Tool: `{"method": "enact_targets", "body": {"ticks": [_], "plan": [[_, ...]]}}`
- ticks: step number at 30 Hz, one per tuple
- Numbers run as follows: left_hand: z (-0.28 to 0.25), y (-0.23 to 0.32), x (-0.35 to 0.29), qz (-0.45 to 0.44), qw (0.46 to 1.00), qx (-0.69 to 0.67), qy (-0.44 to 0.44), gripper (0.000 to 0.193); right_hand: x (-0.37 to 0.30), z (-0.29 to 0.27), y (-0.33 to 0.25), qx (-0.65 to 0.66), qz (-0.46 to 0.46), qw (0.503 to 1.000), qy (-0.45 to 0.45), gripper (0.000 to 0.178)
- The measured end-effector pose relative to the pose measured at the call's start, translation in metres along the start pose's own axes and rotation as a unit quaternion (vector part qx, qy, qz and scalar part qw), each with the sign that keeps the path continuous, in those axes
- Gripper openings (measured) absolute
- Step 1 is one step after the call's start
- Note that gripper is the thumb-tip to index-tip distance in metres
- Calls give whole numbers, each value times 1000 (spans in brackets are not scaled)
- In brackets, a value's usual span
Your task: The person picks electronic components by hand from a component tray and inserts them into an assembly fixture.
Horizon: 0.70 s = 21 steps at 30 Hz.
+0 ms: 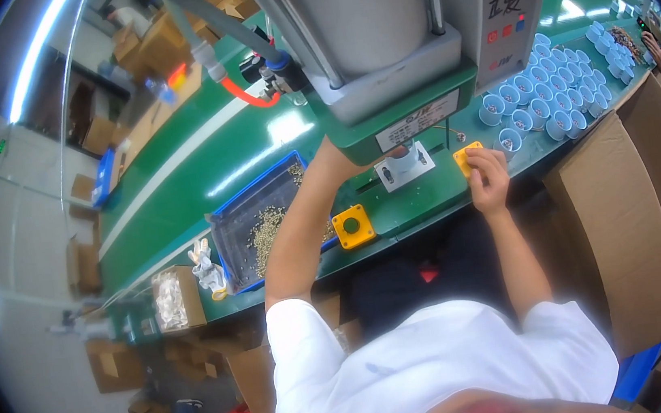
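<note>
My left hand [337, 157] reaches in beneath the green head of a bench press [386, 123]. Most of its fingers are hidden there; one fingertip shows at the rim of a light-blue cup [401, 162]. That cup stands on a pale metal fixture plate [422, 170] under the press. With bent fingers, my right hand [490, 176] grips the top of a yellow push-button box [466, 157], covering its button. A second yellow box with a dark green button [352, 226] sits at the table's front edge, below my left forearm.
Left of my forearm is a blue-rimmed tray [227, 226] of small brass-coloured parts. Beside it lie a glove [207, 269] and an open carton [176, 299]. Many light-blue cups [550, 92] stand at right. A large cardboard box [613, 215] flanks my right arm; another person's hand [658, 55] shows far right.
</note>
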<state>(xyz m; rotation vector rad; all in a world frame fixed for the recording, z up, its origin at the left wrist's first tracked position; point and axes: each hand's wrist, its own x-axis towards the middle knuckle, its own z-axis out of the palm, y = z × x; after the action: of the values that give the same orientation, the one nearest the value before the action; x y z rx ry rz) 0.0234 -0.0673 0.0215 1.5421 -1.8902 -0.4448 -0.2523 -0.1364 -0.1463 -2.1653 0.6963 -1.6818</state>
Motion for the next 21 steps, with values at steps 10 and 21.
{"method": "enact_targets", "body": {"ticks": [10, 21], "plan": [[-20, 20, -1, 58, 997, 47, 17, 63, -1, 3, 2, 6, 4, 1000, -5, 19], [97, -27, -172, -110, 927, 129, 333, 21, -17, 4, 16, 92, -3, 996, 15, 33]]}}
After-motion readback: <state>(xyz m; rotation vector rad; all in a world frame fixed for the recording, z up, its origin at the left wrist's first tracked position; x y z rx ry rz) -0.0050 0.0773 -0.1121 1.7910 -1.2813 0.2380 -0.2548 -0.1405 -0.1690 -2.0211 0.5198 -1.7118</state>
